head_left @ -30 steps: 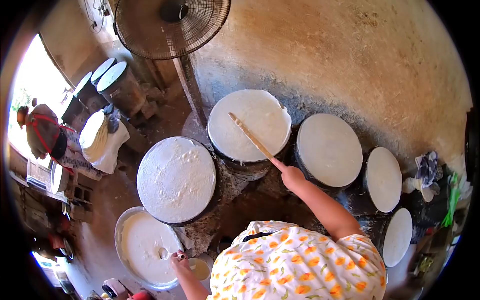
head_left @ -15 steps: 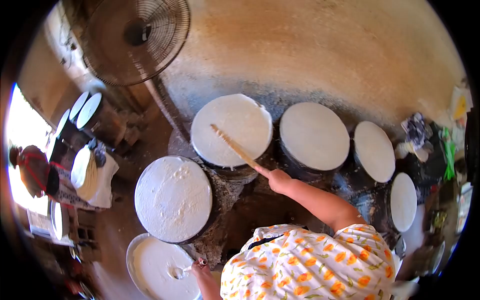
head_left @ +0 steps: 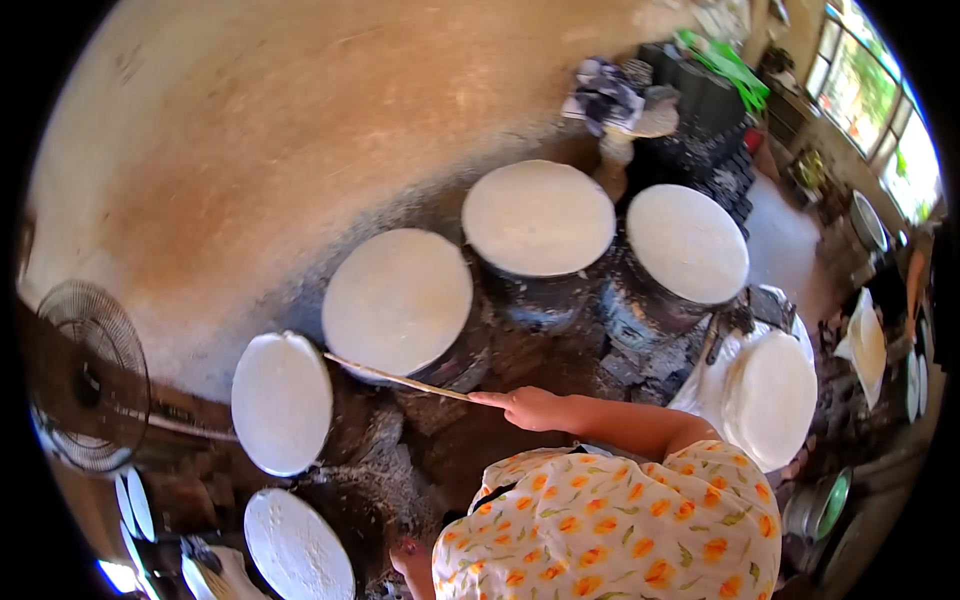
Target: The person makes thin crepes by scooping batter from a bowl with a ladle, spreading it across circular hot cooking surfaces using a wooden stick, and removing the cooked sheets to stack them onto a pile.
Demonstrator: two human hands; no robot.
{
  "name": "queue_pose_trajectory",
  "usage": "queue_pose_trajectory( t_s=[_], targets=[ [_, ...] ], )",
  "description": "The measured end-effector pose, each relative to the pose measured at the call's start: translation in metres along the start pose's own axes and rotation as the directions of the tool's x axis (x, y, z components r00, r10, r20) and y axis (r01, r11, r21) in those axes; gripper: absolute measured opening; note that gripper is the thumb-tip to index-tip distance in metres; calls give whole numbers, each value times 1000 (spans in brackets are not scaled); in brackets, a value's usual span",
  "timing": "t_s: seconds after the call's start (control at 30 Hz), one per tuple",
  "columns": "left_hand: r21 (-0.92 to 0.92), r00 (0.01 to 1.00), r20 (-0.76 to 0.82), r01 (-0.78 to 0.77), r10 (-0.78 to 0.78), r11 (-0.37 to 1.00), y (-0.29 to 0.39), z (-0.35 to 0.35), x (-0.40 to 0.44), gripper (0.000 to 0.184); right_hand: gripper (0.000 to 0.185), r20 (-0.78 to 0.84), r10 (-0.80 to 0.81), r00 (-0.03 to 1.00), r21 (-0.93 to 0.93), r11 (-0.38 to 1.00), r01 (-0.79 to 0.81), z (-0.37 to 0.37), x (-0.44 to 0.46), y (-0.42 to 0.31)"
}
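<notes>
- Pinched between the fingers of my right hand (head_left: pixel 535 408): one end of a long wooden stick (head_left: pixel 400 379), index finger pointing along it.
- Stick slants across the front edge of a round white top (head_left: pixel 398 300); contact cannot be confirmed.
- Left hand (head_left: pixel 408 560) is low, beside my flowered shirt (head_left: pixel 610 525); its grip I cannot tell.
- Lumpy white round (head_left: pixel 300 547) sits near it.

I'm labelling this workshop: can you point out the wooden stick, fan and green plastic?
Wooden stick (head_left: pixel 400 379): head view, mid-shaft.
Fan (head_left: pixel 88 383): head view, central hub.
Green plastic (head_left: pixel 726 68): head view, middle of its sheet.
</notes>
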State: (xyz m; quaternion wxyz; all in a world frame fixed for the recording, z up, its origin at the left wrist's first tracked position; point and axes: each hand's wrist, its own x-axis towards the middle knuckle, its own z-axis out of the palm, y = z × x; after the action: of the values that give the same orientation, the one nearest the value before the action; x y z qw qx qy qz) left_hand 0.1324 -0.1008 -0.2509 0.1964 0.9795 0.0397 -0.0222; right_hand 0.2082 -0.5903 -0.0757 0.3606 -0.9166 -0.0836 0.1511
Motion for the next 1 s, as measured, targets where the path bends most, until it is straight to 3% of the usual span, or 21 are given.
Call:
queue_pose_trajectory(
  t_s=[0.03, 0.1, 0.13, 0.17, 0.2, 0.23, 0.27, 0.33, 0.37, 0.43, 0.5, 0.53, 0.57, 0.63, 0.8, 0.87, 0.93, 1.0],
  targets=[
    [-50, 997, 40, 71, -69, 996, 69, -24, 14, 22, 67, -22, 21, 1000, 18, 1000, -21, -6, -17, 17],
    [-40, 1000, 13, 5, -5, 999, 119, -13, 35, 17, 69, -157, 88, 984, 62, 995, -79, -16, -53, 52],
    [-364, 980, 158, 170, -119, 916, 132, -2, 47, 15, 69, -180, 119, 976, 80, 991, -106, -20, -72, 68],
    [-832, 878, 356, 454, -318, 320, 144, 17, 60, 13, 70, -231, 181, 956, 151, 977, -149, -24, -88, 84],
    [-851, 780, 525, 476, -340, -222, 162, 31, 72, 12, 72, -276, 238, 931, 220, 959, -180, -27, -104, 99],
    [-809, 755, 571, 450, -323, -379, 187, 34, 80, 10, 70, -329, 259, 908, 235, 954, -187, -28, -118, 114],
    [-813, 759, 567, 452, -319, -368, 214, 43, 84, 10, 70, -336, 262, 904, 245, 952, -185, -29, -136, 127],
    [-842, 793, 537, 525, -288, -125, 254, 44, 86, 8, 72, -122, 584, 803, 604, 686, -407, -50, -167, 126],
    [-826, 780, 559, 551, -281, -116, 275, 46, 88, 6, 72, -122, 574, 810, 610, 687, -395, -50, -181, 135],
    [-813, 768, 577, 574, -279, -102, 312, 47, 87, 6, 72, -270, 617, 739, 594, 711, -376, -40, -209, 149],
    [-800, 803, 573, 592, -165, 98, 344, 49, 87, 12, 71, -321, 654, 685, 599, 700, -388, -35, -229, 153],
    [-802, 805, 570, 589, -167, 103, 359, 50, 88, 12, 71, -370, 690, 621, 602, 688, -405, -32, -237, 152],
    [-785, 810, 572, 587, -133, 198, 374, 49, 89, 15, 71, -368, 690, 623, 607, 686, -402, -28, -244, 153],
    [-739, 805, 589, 574, -78, 353, 394, 52, 97, 21, 76, -402, 754, 519, 686, 624, -375, -22, -251, 149],
    [-669, 770, 634, 501, 71, 549, 434, 77, 125, 23, 72, -337, 838, 428, 787, 500, -361, -7, -260, 137],
    [-612, 736, 672, 495, 77, 617, 443, 91, 136, 24, 74, -544, 756, 366, 643, 655, -397, 8, -260, 134],
    [-587, 677, 715, 447, 174, 675, 458, 108, 148, 25, 73, -536, 786, 310, 670, 619, -410, 10, -257, 119],
    [-548, 625, 756, 442, 195, 710, 473, 122, 158, 24, 69, -606, 756, 248, 583, 635, -507, 16, -251, 110]
  ],
)
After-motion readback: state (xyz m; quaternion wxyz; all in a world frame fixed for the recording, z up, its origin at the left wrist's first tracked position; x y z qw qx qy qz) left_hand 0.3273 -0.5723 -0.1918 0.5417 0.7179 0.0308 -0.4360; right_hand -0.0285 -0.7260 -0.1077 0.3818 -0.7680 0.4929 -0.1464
